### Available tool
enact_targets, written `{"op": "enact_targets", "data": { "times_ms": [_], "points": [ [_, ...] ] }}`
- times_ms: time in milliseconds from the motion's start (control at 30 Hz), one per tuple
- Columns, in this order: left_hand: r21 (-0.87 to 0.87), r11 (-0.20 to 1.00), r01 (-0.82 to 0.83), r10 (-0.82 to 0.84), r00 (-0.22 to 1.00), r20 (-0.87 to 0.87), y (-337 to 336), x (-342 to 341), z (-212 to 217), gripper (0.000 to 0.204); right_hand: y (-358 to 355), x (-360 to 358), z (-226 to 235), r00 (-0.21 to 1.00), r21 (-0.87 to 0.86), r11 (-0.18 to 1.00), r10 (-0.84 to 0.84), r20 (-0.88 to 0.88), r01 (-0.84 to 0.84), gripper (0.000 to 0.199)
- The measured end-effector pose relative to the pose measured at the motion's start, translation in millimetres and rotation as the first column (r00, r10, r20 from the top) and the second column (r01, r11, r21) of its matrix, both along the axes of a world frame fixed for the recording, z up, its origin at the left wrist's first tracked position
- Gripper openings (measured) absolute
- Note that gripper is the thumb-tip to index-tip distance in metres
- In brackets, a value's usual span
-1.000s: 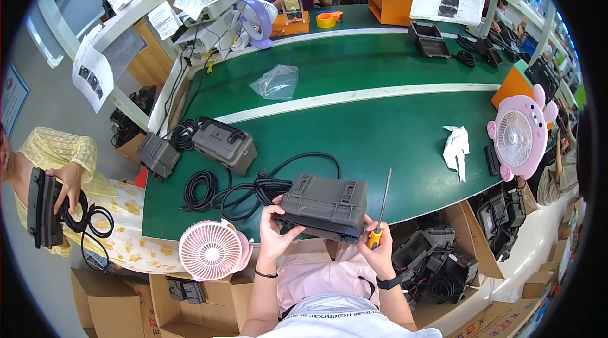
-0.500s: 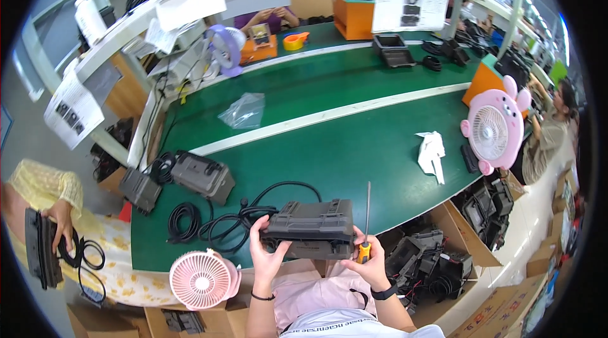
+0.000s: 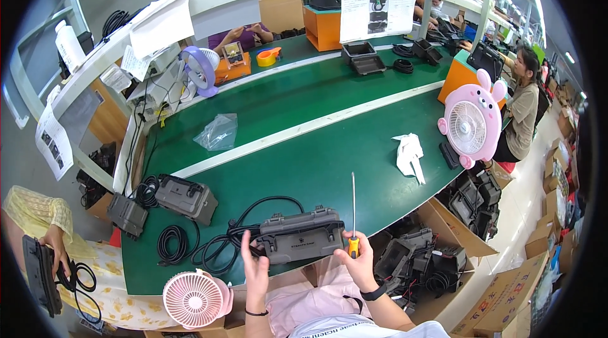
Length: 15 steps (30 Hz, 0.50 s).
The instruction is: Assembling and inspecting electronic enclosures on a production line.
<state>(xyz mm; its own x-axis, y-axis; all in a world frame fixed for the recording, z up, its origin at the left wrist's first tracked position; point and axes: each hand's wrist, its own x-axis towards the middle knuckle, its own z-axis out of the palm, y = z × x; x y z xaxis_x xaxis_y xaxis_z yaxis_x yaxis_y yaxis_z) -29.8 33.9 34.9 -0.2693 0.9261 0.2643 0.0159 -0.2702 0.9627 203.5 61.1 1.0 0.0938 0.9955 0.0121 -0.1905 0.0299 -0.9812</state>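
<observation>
Left hand (image 3: 255, 266) at the near edge of the surface (image 3: 316, 167), palm against the left end of the grey case (image 3: 299, 237), fingers spread and partly lifted, so more a prop than a grip. Right hand (image 3: 359, 261) at the case's right end, fingers pinched around the yellow handle of a screwdriver (image 3: 353, 211) whose shaft stands upright with the tip pointing away over the surface. The case sits right at the edge, above the lap: with one hand loose and the other busy with the tool, it could tip off toward the body. The raised shaft could swing and scratch the case or jab the left hand if the grip turns. Just left, black cable (image 3: 234, 237) loops from the case and could snag and drag it. Farther left a second case (image 3: 185, 197); near edge a pink fan (image 3: 192, 299). Beyond, a white rag (image 3: 408, 156), a plastic bag (image 3: 217, 133), a pink rabbit fan (image 3: 472, 124).
</observation>
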Motion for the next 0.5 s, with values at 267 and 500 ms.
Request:
{"op": "enact_targets", "data": {
  "times_ms": [267,500],
  "points": [
    [-0.083,0.922,-0.377,0.277,0.797,-0.537,-15.4,-16.2,7.2,0.060,21.7,0.7,0.2,0.992,-0.069,0.998,-0.010,-0.125,0.001,0.034],
    [0.313,0.826,-0.468,0.501,0.358,-0.788,1.6,-33.0,32.4,0.041,38.7,4.6,3.5,0.961,-0.148,0.987,-0.103,-0.256,0.067,0.035]
  ]
}}
